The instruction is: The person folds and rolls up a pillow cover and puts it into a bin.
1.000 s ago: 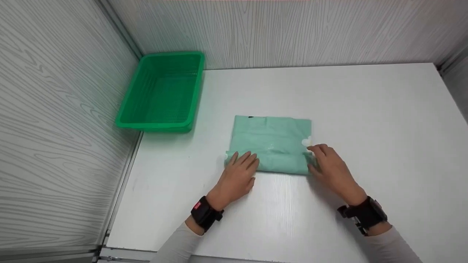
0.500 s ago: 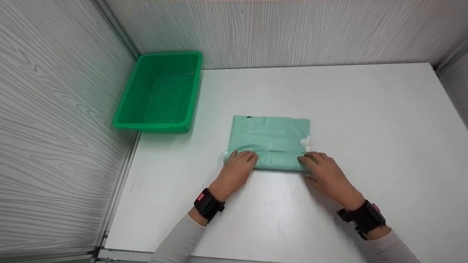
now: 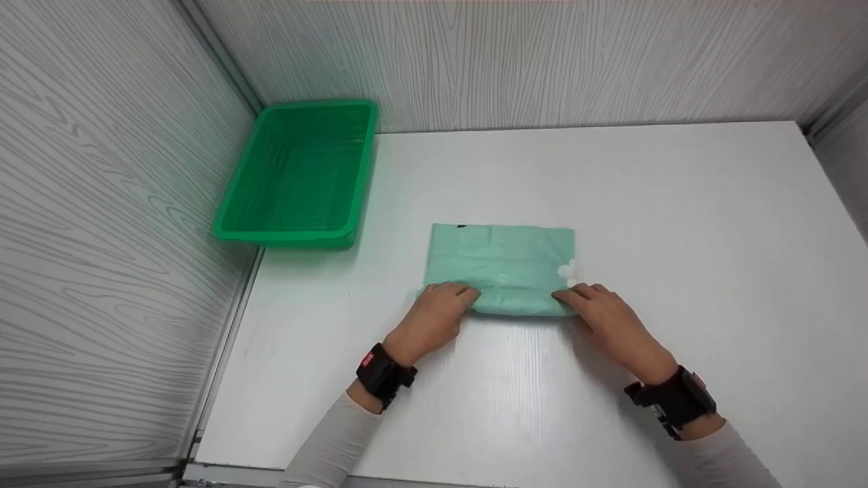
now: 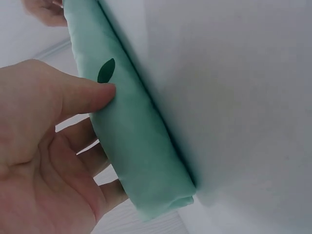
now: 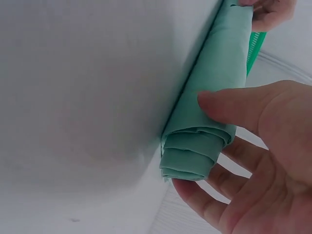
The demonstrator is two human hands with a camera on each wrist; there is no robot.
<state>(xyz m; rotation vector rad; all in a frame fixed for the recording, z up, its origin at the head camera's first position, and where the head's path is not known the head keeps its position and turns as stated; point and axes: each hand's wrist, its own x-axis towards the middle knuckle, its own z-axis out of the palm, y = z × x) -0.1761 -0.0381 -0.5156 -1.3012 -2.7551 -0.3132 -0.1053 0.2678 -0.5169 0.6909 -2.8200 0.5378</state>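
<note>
A mint-green cloth [image 3: 502,254] with a white flower print lies folded on the white table, its near edge turned into a thick roll. My left hand [image 3: 430,322] grips the left end of that roll; in the left wrist view the thumb presses the near side beside a dark green leaf print [image 4: 107,71], fingers round the far side. At the right end, my right hand [image 3: 618,332] holds the roll between thumb and fingers. Stacked layers show at the roll's end [image 5: 190,158] in the right wrist view.
A green plastic basket [image 3: 352,230] stands at the back left of the table [image 3: 678,203], close to the left wall panel [image 3: 102,203]. Another wood-grain panel [image 3: 515,61] rises along the back edge.
The near edge has rolled slightly farther away from me. My right hand has shifted inward from the cloth's right edge onto the roll, and my left fingers have curled over it.
</note>
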